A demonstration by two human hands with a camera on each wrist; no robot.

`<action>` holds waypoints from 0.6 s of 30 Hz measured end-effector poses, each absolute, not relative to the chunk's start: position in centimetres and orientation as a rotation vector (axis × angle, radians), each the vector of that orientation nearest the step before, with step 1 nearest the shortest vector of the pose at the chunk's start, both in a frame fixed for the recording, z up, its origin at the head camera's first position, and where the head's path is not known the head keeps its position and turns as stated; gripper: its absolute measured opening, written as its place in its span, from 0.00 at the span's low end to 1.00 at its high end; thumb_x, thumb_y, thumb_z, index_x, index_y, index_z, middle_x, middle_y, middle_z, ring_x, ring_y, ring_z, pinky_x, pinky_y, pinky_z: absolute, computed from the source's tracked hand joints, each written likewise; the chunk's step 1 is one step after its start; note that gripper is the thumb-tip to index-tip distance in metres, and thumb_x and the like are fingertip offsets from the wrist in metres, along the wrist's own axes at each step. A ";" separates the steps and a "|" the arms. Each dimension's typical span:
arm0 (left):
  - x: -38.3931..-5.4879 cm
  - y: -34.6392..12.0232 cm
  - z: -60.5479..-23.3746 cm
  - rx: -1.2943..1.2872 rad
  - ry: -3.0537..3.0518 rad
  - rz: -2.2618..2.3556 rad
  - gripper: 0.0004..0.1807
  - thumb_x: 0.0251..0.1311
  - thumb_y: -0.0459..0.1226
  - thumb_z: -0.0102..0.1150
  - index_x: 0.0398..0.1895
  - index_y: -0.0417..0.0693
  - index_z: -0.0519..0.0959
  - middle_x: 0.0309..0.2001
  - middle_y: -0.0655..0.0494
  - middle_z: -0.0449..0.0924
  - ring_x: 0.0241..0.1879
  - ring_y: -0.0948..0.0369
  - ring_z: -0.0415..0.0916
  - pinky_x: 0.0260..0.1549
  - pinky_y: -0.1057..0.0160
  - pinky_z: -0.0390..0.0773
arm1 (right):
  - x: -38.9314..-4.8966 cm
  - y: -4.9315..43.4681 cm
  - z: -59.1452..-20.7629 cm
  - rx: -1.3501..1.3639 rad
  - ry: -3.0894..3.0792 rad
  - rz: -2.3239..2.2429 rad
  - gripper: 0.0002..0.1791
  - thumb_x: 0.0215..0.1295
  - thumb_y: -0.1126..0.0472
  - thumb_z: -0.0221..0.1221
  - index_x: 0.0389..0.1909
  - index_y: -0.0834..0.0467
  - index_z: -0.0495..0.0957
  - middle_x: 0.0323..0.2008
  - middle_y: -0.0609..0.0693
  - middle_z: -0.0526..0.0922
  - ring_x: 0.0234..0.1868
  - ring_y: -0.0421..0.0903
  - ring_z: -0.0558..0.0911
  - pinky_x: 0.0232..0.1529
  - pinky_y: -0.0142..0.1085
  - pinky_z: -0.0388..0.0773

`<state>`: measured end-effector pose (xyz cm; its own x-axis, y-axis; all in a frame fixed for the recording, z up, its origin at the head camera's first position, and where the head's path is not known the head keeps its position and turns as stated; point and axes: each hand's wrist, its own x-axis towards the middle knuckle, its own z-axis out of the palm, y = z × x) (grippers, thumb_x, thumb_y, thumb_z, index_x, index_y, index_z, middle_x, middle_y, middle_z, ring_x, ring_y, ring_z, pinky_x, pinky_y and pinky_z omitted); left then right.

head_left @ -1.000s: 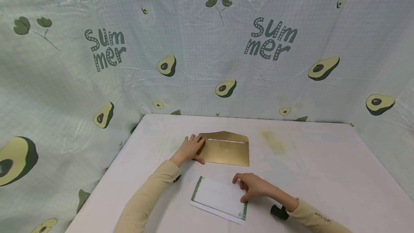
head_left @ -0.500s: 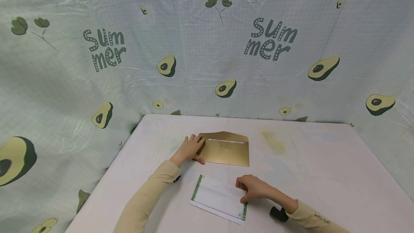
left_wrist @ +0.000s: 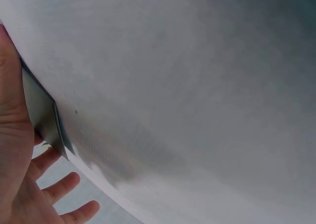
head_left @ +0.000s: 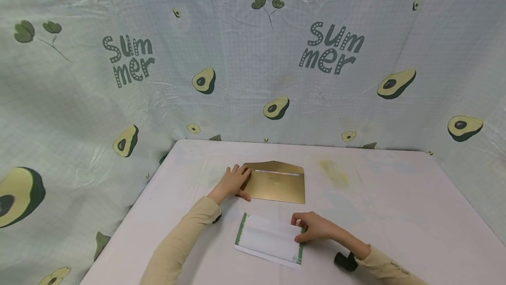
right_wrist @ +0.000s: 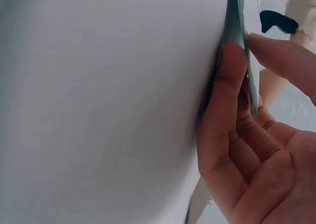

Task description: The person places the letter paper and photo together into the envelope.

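Note:
A gold envelope (head_left: 278,189) lies flap up toward the back of the table, with a pale strip showing at its opening. Along its left side rests my left hand (head_left: 232,180), thumb near the lower corner and fingers spread over the edge. In the left wrist view the envelope's corner (left_wrist: 43,110) shows beside the palm. Closer to me is a white folded card (head_left: 268,237) with green leafy borders. My right hand (head_left: 316,226) pinches its right edge. From the right wrist, the thumb is on one face of the card (right_wrist: 253,93) and curled fingers are behind it.
A white table (head_left: 395,201) carries everything, with a faint yellow stain (head_left: 334,173) right of the envelope. A curtain (head_left: 237,48) printed with avocados and lettering hangs behind and at the sides. A black wrist device (head_left: 345,261) sits at the right cuff.
My right hand's fingers have closed on the card's right edge, and the card has shifted slightly right and away from me. The left hand and the envelope have stayed put.

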<state>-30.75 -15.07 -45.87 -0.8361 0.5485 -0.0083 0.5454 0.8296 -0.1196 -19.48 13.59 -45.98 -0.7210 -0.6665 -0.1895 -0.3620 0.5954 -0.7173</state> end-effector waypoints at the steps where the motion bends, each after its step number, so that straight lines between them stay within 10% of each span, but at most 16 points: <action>1: -30.7 -15.1 -45.9 -0.890 -2.981 0.183 0.56 0.28 0.67 0.60 0.61 0.44 0.61 0.60 0.46 0.63 0.55 0.47 0.62 0.44 0.47 0.67 | -19.5 13.8 -46.0 -0.801 2.348 -0.963 0.15 0.50 0.58 0.63 0.38 0.55 0.71 0.24 0.45 0.73 0.20 0.35 0.69 0.22 0.28 0.68; 18: -30.5 -15.1 -45.7 -0.898 -2.973 0.167 0.55 0.28 0.67 0.61 0.60 0.44 0.62 0.59 0.45 0.63 0.55 0.47 0.62 0.43 0.47 0.67 | -20.6 17.1 -45.2 -0.495 2.015 -1.362 0.23 0.55 0.65 0.58 0.51 0.67 0.65 0.22 0.47 0.71 0.25 0.41 0.76 0.28 0.38 0.78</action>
